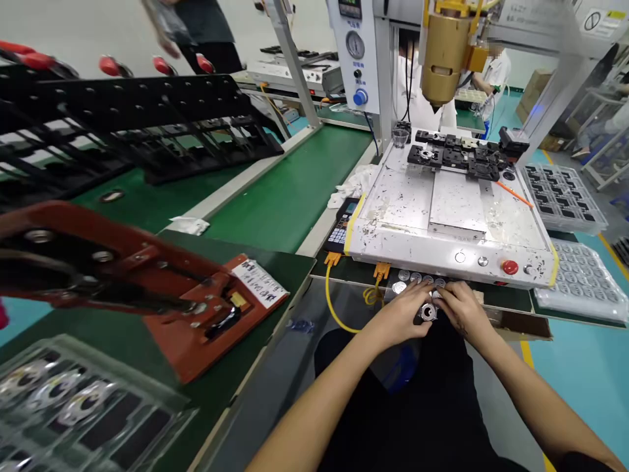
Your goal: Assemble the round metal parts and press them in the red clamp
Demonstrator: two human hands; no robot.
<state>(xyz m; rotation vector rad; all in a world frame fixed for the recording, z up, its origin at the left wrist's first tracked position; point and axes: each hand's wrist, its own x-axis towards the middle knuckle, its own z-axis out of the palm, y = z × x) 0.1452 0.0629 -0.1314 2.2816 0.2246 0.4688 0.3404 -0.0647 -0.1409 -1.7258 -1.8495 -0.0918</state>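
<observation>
Worktop (292, 264), green: our left hand (407, 312) grasped one small round part (428, 313) (silver-rimmed); our right hand's (464, 309) hold we couldn't tell.

passage over green belt (289, 190); red press (147, 257) left, machine (405, 210) ahead

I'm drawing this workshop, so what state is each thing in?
Small round silver metal part with dark centre, held in left hand
Right hand, bent close beside it
Yellow cable with orange plugs, plugged in
Gold metal cylinder with pointed tip, hanging above white metal machine
Clear plastic tray, lower left, holding silver parts
</observation>
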